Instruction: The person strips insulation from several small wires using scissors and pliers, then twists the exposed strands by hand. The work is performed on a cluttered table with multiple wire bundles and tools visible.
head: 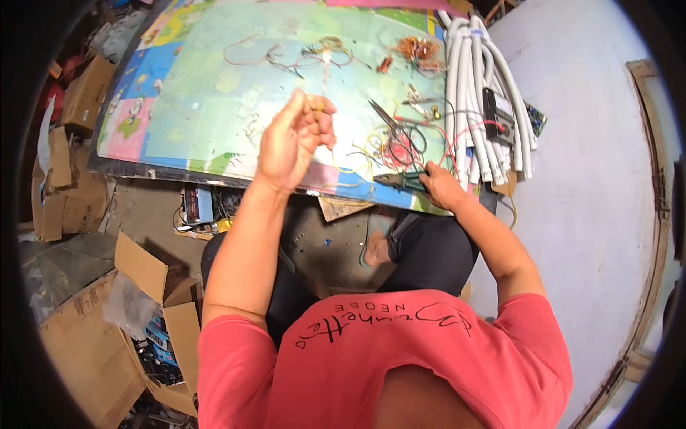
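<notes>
My left hand (300, 134) is raised over the near part of the table, its fingers curled around a thin yellow wire (345, 170). The wire hangs below the fingers and curves towards the jaws of a pair of pliers (394, 180). My right hand (442, 187) grips the dark green handles at the table's near edge. Whether the jaws bite on the wire is too small to tell. Just beyond the pliers lie black-handled scissors (399, 131), blades pointing away, on a tangle of red wire (399, 149).
White flexible tubes (466, 102) line the table's right side, with an analogue multimeter (499, 115) on them and its leads trailing onto the table. Copper wire (417, 48) and loose wires (284, 59) lie farther back. Open cardboard boxes (185, 338) stand at floor left.
</notes>
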A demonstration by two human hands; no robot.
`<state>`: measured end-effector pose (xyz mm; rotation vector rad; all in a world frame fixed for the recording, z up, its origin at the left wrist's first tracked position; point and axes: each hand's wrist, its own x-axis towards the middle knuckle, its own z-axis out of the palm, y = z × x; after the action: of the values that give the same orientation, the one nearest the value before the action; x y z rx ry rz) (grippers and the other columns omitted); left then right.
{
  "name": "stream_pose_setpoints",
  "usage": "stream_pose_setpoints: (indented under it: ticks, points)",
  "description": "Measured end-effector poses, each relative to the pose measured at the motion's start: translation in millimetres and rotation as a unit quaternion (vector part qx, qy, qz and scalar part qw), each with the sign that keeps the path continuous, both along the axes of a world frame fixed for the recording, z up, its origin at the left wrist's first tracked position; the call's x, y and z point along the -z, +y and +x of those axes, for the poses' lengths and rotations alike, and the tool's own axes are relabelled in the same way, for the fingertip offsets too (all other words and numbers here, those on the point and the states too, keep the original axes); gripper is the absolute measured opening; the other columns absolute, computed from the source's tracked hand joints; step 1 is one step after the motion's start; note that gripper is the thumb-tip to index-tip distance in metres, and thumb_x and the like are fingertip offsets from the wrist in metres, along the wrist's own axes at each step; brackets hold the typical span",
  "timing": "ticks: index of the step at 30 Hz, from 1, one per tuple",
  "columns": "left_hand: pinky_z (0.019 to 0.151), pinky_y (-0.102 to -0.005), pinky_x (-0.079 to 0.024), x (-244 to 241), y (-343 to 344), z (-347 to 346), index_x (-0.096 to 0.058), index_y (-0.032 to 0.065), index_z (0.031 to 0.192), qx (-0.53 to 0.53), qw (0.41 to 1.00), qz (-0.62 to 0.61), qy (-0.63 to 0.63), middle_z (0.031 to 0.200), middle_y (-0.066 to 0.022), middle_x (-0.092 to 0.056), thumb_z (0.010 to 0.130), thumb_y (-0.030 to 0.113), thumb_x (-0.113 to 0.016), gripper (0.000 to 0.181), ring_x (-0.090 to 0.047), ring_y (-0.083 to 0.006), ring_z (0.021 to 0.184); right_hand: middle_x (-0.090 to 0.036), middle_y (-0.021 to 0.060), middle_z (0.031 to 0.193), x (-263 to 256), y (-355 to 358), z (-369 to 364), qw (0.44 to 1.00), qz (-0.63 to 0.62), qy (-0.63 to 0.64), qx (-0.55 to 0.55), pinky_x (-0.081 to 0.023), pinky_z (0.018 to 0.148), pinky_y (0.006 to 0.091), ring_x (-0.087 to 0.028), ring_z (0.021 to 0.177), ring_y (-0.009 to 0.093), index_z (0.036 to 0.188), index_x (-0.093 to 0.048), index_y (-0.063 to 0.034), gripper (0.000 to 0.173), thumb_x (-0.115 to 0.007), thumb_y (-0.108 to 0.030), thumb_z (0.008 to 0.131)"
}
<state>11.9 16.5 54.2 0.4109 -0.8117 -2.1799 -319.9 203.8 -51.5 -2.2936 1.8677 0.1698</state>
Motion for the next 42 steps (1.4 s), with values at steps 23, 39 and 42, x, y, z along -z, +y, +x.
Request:
stream_pose_setpoints:
  ticks: [23,39,42]
  points:
    - [0.064,-0.0263,-0.051,6.5,16.3,-17.8,-0.055,-0.0001,0.1,-0.078,0.99,-0.015,-0.12,0.085,-0.007,-0.061,0.091,0.01,-0.059,0.014,-0.059,-0.0127,0.071,-0.059,0.0118,0.093,-134.3,-85.9,166.1,0.874,-0.201,-0.415,0.153,-0.049,0.061,0.0293,-0.06,0.066,0.02,0.103,-0.06,-0.0026,0.022,-0.065,-0.005,0.082]
    - [0.039,-0.0175,-0.028,-3.0,7.3,-17.8,-0.056,0.0022,0.101,-0.199,0.973,0.079,-0.087,0.089,-0.0054,-0.061,0.089,0.007,-0.062,0.015,-0.038,-0.0016,0.049,-0.057,0.0053,0.097,-91.1,-155.8,201.5,0.673,0.0,-0.722,0.162,-0.048,0.06,0.0235,-0.057,0.071,0.009,0.1,-0.059,0.0025,0.017,-0.054,-0.013,0.094]
    - [0.037,-0.0168,-0.027,-3.6,6.8,-15.3,-0.055,0.0011,0.098,-0.188,0.974,0.073,-0.099,0.105,-0.0127,-0.061,0.09,0.006,-0.06,0.01,-0.036,-0.0006,0.046,-0.058,0.0061,0.091,-98.6,-156.1,194.5,0.672,0.023,-0.722,0.165,-0.046,0.06,0.0254,-0.055,0.069,0.012,0.097,-0.061,0.0007,0.016,-0.056,-0.014,0.092]
